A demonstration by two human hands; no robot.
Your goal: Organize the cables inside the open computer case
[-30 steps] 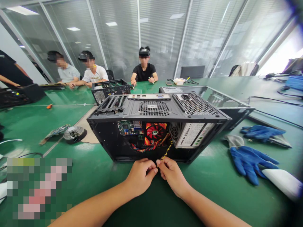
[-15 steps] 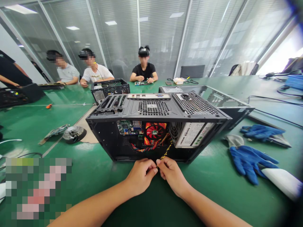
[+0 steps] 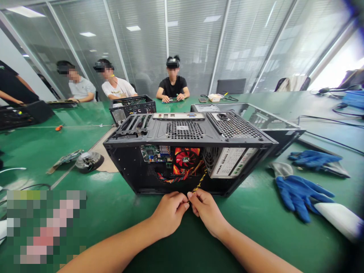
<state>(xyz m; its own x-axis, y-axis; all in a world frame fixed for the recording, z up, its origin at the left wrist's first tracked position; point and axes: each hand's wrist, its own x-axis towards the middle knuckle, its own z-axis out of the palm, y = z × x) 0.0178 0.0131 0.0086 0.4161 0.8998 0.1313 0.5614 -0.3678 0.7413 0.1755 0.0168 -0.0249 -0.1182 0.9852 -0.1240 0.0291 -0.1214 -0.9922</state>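
Observation:
A black computer case point(image 3: 131, 170) lies before me with its side open. Inside it show a motherboard point(image 3: 152, 153), a red and black cooling fan point(image 3: 186, 159), a power supply point(image 3: 231, 162) and a bundle of coloured wires point(image 3: 173, 179). A twisted yellow and black cable point(image 3: 201, 180) runs from the case to my fingers. My right hand point(image 3: 206, 206) pinches this cable near its end. Against it, my left hand point(image 3: 170, 212) is closed too, thumb and forefinger pressed together; what lies between them is hidden. Both hands are just in front of the case's lower edge.
Blue gloves point(image 3: 297, 193) and a white object point(image 3: 339, 218) lie at the right. A second case point(image 3: 281, 138) stands behind mine, another point(image 3: 132, 104) further back. A round metal part point(image 3: 89, 161) rests on the left near cardboard point(image 3: 109, 161). Several people sit or stand across the green table.
My hands and the cable have barely moved. Across the table, the person in black has lowered a hand towards the board there; the person in white has shifted an arm.

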